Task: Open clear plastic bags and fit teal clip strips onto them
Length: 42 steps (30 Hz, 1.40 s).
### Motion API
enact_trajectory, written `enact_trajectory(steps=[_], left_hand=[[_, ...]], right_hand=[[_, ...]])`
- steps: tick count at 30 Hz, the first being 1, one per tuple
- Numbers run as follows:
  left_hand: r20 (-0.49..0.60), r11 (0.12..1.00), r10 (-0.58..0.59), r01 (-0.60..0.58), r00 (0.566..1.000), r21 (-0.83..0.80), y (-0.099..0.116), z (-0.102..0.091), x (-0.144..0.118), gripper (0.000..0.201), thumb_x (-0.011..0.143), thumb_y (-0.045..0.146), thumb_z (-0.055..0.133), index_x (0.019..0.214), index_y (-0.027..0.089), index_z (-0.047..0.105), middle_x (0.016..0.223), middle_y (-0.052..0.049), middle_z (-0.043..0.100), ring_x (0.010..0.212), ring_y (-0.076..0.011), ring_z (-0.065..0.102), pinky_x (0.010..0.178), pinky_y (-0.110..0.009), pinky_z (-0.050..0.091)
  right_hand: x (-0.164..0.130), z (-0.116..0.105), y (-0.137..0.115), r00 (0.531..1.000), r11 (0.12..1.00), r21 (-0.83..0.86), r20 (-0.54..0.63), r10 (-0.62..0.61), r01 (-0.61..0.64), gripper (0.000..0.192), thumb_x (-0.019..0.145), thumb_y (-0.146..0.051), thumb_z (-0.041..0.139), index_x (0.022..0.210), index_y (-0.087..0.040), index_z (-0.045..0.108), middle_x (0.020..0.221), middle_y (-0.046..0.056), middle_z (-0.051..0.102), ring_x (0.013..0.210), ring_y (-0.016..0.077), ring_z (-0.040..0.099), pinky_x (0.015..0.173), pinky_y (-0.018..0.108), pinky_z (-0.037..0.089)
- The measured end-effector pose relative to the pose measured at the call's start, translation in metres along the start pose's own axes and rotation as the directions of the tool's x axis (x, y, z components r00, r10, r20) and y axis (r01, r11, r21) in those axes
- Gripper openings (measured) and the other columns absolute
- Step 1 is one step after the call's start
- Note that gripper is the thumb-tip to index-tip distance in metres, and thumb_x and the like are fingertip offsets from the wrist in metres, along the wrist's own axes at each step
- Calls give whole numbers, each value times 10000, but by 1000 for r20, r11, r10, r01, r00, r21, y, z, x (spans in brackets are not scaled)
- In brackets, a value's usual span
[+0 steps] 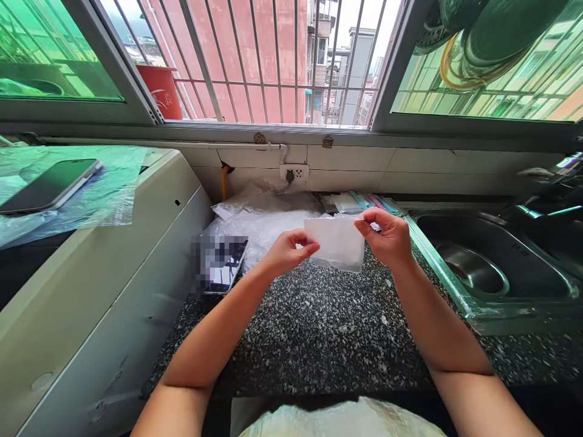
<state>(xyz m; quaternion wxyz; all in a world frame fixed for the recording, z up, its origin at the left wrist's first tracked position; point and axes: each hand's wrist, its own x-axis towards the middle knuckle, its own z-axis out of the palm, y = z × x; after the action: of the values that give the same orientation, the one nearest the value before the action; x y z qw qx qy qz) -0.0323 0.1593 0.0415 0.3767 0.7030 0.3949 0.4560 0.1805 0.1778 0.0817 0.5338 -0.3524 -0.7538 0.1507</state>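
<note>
Left hand (pixel 286 252) and right hand (pixel 387 237) pinching opposite top corners of a small white bag (pixel 337 243), held above the speckled desk (pixel 328 328).

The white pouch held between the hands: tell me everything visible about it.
The pouch is small, flat and rectangular, white to translucent, apparently thin plastic or paper, with no print that I can read. It is held up above the speckled counter, touching nothing else. The left hand pinches its left edge and the right hand its upper right corner. Its lower edge hangs free, slightly curled. Whether it holds anything cannot be told.
</note>
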Motion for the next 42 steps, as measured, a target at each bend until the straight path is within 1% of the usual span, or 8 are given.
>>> enact_trajectory(steps=[6, 19, 22, 25, 28, 31, 37, 42], left_hand=[[45, 998, -66, 67, 997, -22, 5, 6, 0, 277, 691, 415, 654, 761, 148, 625, 755, -32, 641, 693, -126, 546, 659, -265, 451], [62, 996, -78, 80, 995, -31, 0, 8, 0, 242, 721, 357, 611, 606, 151, 553, 623, 7, 536, 635, -109, 474, 637, -265, 407], [24, 995, -63, 65, 998, -81, -2, 8, 1, 264, 696, 397, 657, 737, 141, 608, 732, -29, 605, 708, -133, 531, 684, -282, 442], [-66, 986, -44, 33, 997, -163, -3, 9, 1, 517, 606, 428, 748, 1019, 151, 608, 992, -89, 640, 893, -193, 577, 786, -319, 469], [-3, 964, -61, 58, 998, -258, -2, 10, 0, 641, 583, 446, 770, 1125, 163, 581, 1064, -104, 642, 970, -232, 589, 818, -343, 486], [100, 925, -118, 146, 988, -350, -1, 12, -2, 533, 600, 458, 756, 1027, 161, 642, 955, -77, 683, 883, -208, 621, 781, -337, 505], [37, 874, -226, 219, 974, -433, 3, 9, -2, 362, 578, 437, 773, 770, 139, 696, 767, -40, 691, 704, -137, 604, 699, -276, 497], [21, 887, -223, 212, 975, -410, 7, 3, -3, 343, 592, 426, 765, 739, 124, 691, 717, -34, 676, 662, -127, 588, 660, -259, 485]], right_hand=[[-1, 0, 1, 998, 999, 8, -60, 34, -33, 178, 804, -343, 587, 704, -197, 570, 682, -7, 588, 636, 119, 527, 618, 272, 453], [-1, -1, 10, 994, 999, 22, -107, 35, -33, 197, 786, -396, 613, 704, -218, 592, 661, -17, 578, 621, 126, 521, 611, 272, 439], [-2, 1, 8, 995, 998, 38, -86, 51, -48, 195, 791, -386, 608, 709, -209, 590, 667, -13, 577, 626, 122, 517, 615, 274, 439], [-5, 5, 5, 996, 995, 82, -53, 67, -63, 184, 790, -363, 610, 703, -202, 591, 674, -13, 577, 632, 113, 518, 606, 262, 438], [-7, 10, 0, 995, 984, 148, -26, 101, -96, 179, 783, -357, 616, 701, -199, 593, 677, -13, 572, 630, 107, 517, 590, 250, 435], [-9, 13, -4, 991, 968, 214, -11, 134, -128, 180, 779, -361, 621, 710, -197, 596, 677, -14, 563, 618, 102, 504, 573, 246, 430], [-9, 14, -1, 990, 950, 286, -26, 140, -127, 165, 771, -350, 636, 720, -196, 607, 686, -16, 568, 621, 97, 495, 579, 250, 425], [-7, 11, -1, 990, 948, 285, 26, 142, -143, 154, 768, -354, 634, 736, -205, 614, 679, -21, 573, 630, 98, 504, 610, 262, 436]])
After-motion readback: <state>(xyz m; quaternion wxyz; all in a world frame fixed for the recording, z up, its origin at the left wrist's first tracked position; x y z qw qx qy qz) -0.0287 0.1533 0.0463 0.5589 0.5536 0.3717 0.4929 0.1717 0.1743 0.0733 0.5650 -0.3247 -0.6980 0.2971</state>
